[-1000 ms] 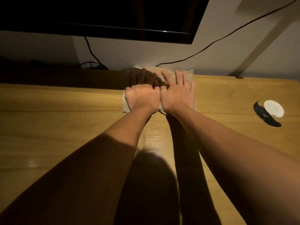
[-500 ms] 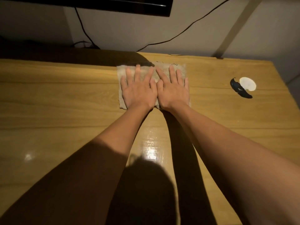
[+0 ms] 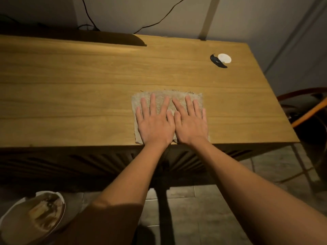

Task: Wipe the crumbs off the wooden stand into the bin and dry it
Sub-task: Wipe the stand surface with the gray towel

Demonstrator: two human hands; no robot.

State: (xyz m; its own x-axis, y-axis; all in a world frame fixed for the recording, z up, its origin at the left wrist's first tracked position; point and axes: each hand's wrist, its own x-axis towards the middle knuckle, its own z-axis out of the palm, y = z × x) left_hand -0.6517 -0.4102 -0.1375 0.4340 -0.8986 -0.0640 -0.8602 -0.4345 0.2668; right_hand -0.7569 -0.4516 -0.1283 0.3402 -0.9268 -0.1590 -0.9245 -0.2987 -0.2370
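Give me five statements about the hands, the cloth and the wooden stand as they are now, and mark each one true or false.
1. Both hands lie flat on the cloth, fingers straight. True: the left hand and the right hand press the cloth side by side.
2. The cloth sits at the back edge of the wooden stand, against the wall. False: it lies at the front edge of the wooden stand.
3. The bin stands on the floor, below and left of the hands. True: the bin is at the lower left.
4. The right hand is lifted clear of the cloth. False: it rests on it.
5. The white disc lies under the cloth. False: the white disc sits apart, far right.
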